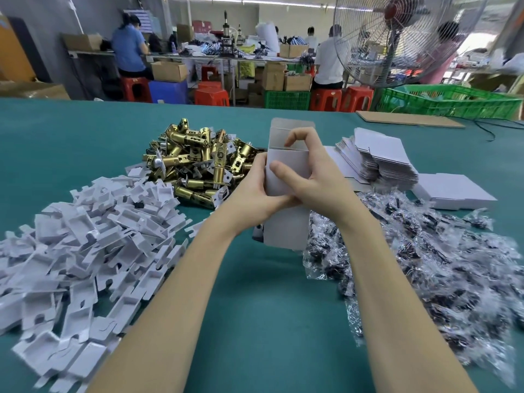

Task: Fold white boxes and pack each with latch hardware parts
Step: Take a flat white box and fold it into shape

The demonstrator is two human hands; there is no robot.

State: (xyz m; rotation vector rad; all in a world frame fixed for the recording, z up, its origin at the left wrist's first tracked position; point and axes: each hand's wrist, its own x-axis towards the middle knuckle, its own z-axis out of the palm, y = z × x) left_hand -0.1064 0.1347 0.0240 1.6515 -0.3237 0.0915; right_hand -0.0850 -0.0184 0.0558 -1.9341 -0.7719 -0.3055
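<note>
A white box [286, 168] is held upright above the green table [255, 307], its long axis running away from the person and its open flap end farthest off. It is gripped at the near left edge by the left hand [255, 194], while the right hand [309, 177] is curled round its right side, the forefinger hooked over the top flap. The brass latches [198, 160] lie just left, nearer the left hand.

Green bench [269, 307]. White card pieces [85, 251] heaped left. Gold latches [198, 163] piled at back middle. Small clear bags [425, 265] with dark bits right. Flat white boxes [380, 157] stacked back right. Brown cardboard sheet [408, 119] far back.
</note>
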